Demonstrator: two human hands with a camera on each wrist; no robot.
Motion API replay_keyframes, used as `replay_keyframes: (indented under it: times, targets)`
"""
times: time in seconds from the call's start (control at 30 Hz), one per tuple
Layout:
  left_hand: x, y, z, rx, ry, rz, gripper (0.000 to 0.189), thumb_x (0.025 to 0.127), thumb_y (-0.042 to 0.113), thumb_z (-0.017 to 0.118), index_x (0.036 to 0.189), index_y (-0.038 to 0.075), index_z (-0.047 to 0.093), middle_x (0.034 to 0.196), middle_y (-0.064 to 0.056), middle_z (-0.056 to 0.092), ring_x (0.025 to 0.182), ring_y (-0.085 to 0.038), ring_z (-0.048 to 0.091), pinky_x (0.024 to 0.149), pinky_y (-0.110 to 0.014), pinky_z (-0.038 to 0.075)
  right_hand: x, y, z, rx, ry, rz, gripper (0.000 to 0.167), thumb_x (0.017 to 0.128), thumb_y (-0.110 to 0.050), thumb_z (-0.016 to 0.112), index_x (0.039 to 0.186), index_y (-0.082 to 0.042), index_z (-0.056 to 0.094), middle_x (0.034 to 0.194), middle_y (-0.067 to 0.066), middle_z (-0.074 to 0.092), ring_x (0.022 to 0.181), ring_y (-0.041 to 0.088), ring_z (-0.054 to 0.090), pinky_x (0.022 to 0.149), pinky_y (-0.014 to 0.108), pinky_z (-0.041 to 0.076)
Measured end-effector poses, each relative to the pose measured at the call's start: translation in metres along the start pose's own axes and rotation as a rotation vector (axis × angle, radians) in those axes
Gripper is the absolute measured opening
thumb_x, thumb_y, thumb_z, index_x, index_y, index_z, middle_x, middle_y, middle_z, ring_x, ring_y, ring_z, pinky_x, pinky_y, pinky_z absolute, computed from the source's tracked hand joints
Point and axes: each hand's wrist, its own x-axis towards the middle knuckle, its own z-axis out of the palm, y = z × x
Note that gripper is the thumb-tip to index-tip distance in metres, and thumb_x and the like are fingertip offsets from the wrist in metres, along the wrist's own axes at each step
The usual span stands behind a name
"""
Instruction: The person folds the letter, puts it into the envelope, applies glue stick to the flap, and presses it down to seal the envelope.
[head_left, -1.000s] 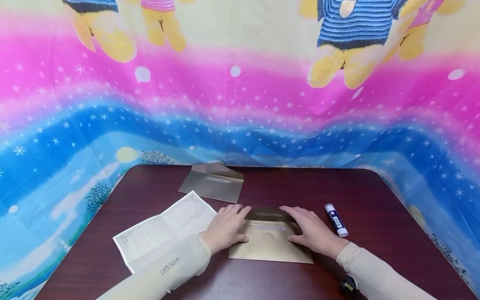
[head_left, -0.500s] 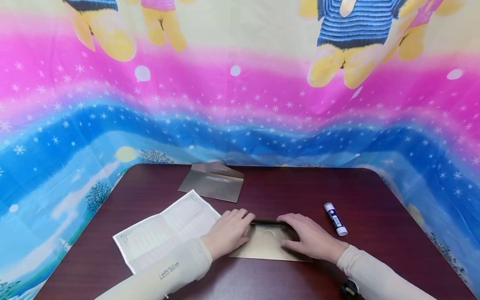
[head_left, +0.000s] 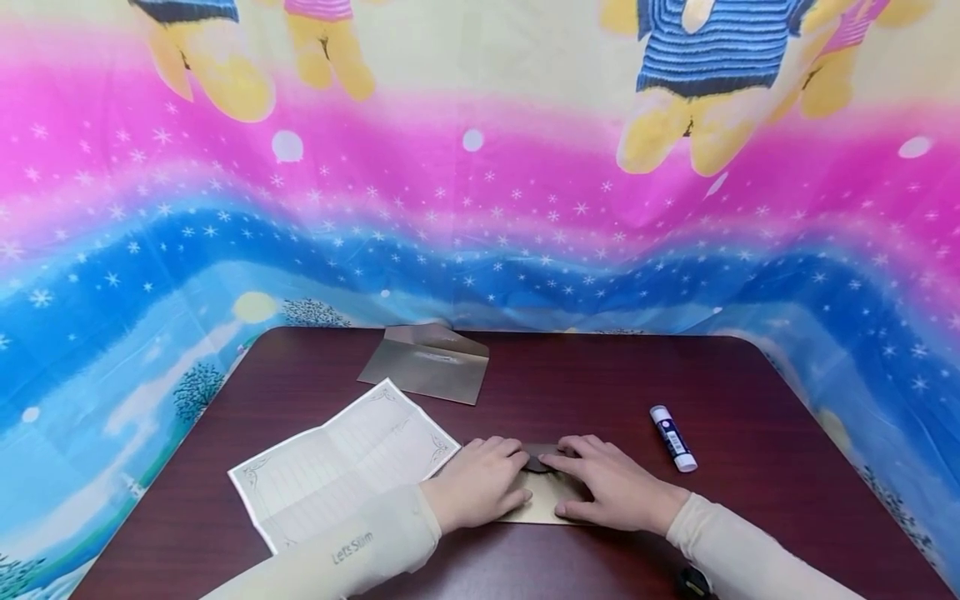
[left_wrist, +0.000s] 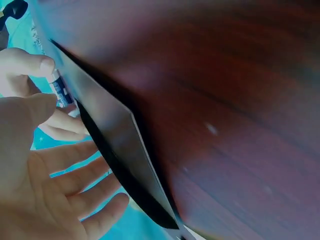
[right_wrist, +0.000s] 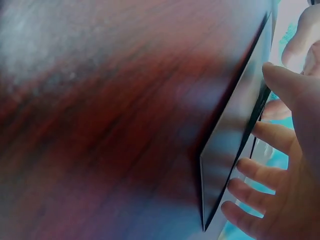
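Observation:
A gold envelope (head_left: 542,502) lies on the table in front of me in the head view. Its dark flap (head_left: 537,464) leans down over the body along the far side. My left hand (head_left: 478,485) touches the envelope's left part, and my right hand (head_left: 619,490) rests on its right part, both with fingers extended. In the left wrist view, that hand's spread fingers (left_wrist: 82,175) lie along the flap's edge. Similarly, the right wrist view has the fingers (right_wrist: 255,172) against the far edge. The hands cover both ends of the flap.
An unfolded, creased letter sheet (head_left: 337,458) lies to the left, partly under the left sleeve. Behind it is a second envelope (head_left: 427,371) with its flap raised. A glue stick (head_left: 673,439) lies to the right. A printed curtain (head_left: 480,208) hangs behind the table (head_left: 600,383).
The envelope's flap has swung from lying back, through upright, down toward the body. Both hands have moved inward and nearer to me with it. Letter, second envelope and glue stick stay put.

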Motion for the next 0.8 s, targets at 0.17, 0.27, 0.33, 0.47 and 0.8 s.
replay_keyframes:
  times: [0.17,0.27,0.33,0.47,0.8]
  targets:
    - [0.001,0.005,0.002,-0.052,-0.089,0.001,0.057,0.102,0.053,0.050,0.144,0.013,0.054,0.149,-0.002,0.056,0.139,-0.021,0.052,0.114,-0.036,0.045,0.001,0.000,0.000,0.014,-0.017,0.003,0.062,0.092,-0.053,0.067,0.146,-0.026,0.055,0.142,0.009,0.054,0.128,0.029,0.051,0.099,0.056,0.047]
    - [-0.001,0.007,0.003,-0.067,-0.123,0.004,0.061,0.103,0.053,0.047,0.149,0.012,0.049,0.154,-0.002,0.051,0.144,-0.023,0.048,0.118,-0.036,0.041,0.001,0.001,0.000,0.010,-0.020,-0.004,0.060,0.093,-0.051,0.067,0.146,-0.025,0.055,0.144,0.010,0.054,0.128,0.030,0.051,0.099,0.057,0.047]
    - [-0.003,0.008,0.004,-0.073,-0.136,0.003,0.064,0.103,0.055,0.046,0.150,0.012,0.047,0.156,-0.002,0.049,0.146,-0.023,0.046,0.118,-0.036,0.040,0.001,0.001,0.001,0.004,-0.021,-0.011,0.059,0.093,-0.050,0.068,0.145,-0.025,0.056,0.144,0.010,0.053,0.129,0.030,0.051,0.099,0.057,0.047]
    - [-0.006,0.009,0.004,-0.073,-0.156,-0.002,0.069,0.102,0.059,0.043,0.153,0.013,0.043,0.159,-0.002,0.045,0.148,-0.021,0.042,0.120,-0.035,0.038,0.002,0.001,0.000,-0.021,-0.016,-0.021,0.057,0.093,-0.049,0.068,0.143,-0.023,0.059,0.141,0.008,0.056,0.127,0.028,0.052,0.099,0.054,0.048]
    - [-0.011,0.006,-0.001,-0.036,-0.213,0.001,0.072,0.101,0.062,0.042,0.156,0.015,0.040,0.161,0.000,0.041,0.150,-0.017,0.038,0.121,-0.033,0.036,0.004,-0.006,-0.005,-0.067,-0.005,-0.017,0.056,0.094,-0.052,0.065,0.138,-0.018,0.063,0.136,0.009,0.061,0.119,0.026,0.057,0.095,0.048,0.052]
